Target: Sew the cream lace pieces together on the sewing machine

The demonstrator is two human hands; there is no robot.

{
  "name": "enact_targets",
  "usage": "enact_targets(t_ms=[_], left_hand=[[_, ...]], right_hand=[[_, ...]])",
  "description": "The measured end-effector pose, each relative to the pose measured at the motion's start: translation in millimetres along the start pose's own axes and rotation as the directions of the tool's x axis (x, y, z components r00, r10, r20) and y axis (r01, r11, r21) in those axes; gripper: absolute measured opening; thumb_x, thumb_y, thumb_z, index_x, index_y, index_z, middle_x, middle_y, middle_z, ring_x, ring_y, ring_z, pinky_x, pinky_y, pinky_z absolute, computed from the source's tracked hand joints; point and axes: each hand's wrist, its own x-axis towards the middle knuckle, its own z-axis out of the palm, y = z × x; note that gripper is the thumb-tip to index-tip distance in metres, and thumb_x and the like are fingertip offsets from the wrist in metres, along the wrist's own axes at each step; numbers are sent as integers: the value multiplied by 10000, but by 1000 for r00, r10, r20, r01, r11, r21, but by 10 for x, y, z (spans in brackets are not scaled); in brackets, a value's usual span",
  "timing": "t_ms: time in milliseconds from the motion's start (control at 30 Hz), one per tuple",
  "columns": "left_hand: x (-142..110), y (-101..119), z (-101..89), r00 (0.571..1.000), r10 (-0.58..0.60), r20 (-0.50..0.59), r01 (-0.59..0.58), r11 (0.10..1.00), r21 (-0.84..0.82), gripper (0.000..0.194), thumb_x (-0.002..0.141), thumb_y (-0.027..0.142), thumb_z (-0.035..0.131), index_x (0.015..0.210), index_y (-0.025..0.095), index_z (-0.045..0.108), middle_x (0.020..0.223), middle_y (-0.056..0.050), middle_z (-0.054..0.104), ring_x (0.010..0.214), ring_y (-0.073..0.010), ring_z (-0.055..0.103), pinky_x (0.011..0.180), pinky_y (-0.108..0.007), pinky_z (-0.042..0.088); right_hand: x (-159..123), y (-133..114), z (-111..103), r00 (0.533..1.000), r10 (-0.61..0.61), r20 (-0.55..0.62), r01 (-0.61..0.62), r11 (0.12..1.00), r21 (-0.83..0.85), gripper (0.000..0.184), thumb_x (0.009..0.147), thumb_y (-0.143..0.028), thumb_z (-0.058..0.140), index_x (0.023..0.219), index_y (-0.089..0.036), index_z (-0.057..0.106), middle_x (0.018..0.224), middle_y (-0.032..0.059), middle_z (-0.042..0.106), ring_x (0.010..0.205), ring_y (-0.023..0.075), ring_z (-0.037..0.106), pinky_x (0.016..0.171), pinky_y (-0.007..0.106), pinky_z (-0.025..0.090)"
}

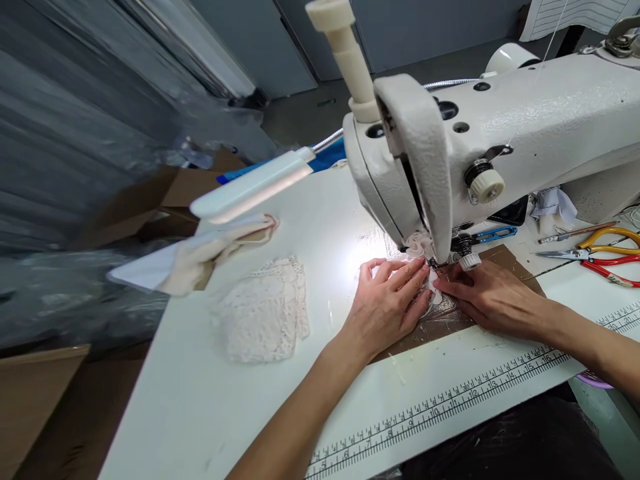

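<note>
A white sewing machine (500, 133) stands on the white table (225, 400). My left hand (387, 300) lies flat with its fingers stretched out, pressing a small white lace piece (419, 245) just left of the needle. My right hand (487, 293) rests on the brown plate to the right of the needle, with its fingertips pressed together on the same piece's edge. Most of the lace piece is hidden under my hands and the machine head.
A pile of white lace pieces (265, 310) lies left of my hands. A lamp (250, 187) on a gooseneck lights the table. Blue snips (493, 233), pliers (600, 243) with yellow and red handles, and a printed ruler (450, 400) are on the right. Cardboard boxes (165, 200) stand left.
</note>
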Motion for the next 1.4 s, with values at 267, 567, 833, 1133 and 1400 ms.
enact_targets(t_ms=[267, 567, 833, 1133, 1400], left_hand=[[0, -9, -2, 1000, 15, -20, -15, 1000, -3, 231, 971, 261, 480, 1125, 176, 630, 1183, -84, 700, 911, -237, 648, 850, -441, 406], [4, -2, 2, 999, 23, -23, -23, 1000, 0, 246, 977, 259, 465, 1140, 133, 600, 1169, -92, 704, 935, -242, 646, 856, -440, 409], [-11, -6, 14, 999, 16, -43, -17, 999, -32, 252, 982, 274, 459, 1149, 152, 604, 1206, -98, 689, 916, -235, 634, 868, -460, 421], [-48, -57, 57, 999, -22, 34, 26, 992, -126, 315, 993, 326, 431, 1222, 210, 614, 1262, -74, 663, 1061, -256, 609, 1000, -565, 396], [-47, -55, 45, 999, -30, 28, 33, 991, -127, 321, 998, 330, 422, 1219, 188, 607, 1243, -81, 672, 1091, -260, 608, 1031, -601, 372]], right_hand=[[-26, -29, 62, 1000, -27, 4, 27, 999, -35, 350, 923, -135, 456, 1242, -211, 579, 1035, 111, 567, 919, 214, 507, 800, 364, 480], [-19, -27, 58, 1000, -6, 10, 7, 1000, -10, 334, 915, -120, 427, 1198, -186, 593, 1007, 110, 556, 890, 209, 509, 777, 370, 494], [-27, -29, 44, 999, -11, -38, 13, 999, 32, 325, 919, -135, 419, 1163, -199, 623, 1002, 112, 550, 859, 209, 513, 741, 371, 513], [-51, 0, 82, 989, -49, -137, 63, 993, 98, 363, 916, -125, 417, 1203, -189, 628, 1016, 119, 555, 883, 206, 539, 770, 380, 544], [-50, 26, 104, 990, -37, -138, 54, 991, 121, 373, 946, -183, 405, 1224, -198, 653, 1004, 122, 573, 886, 202, 560, 780, 371, 547]])
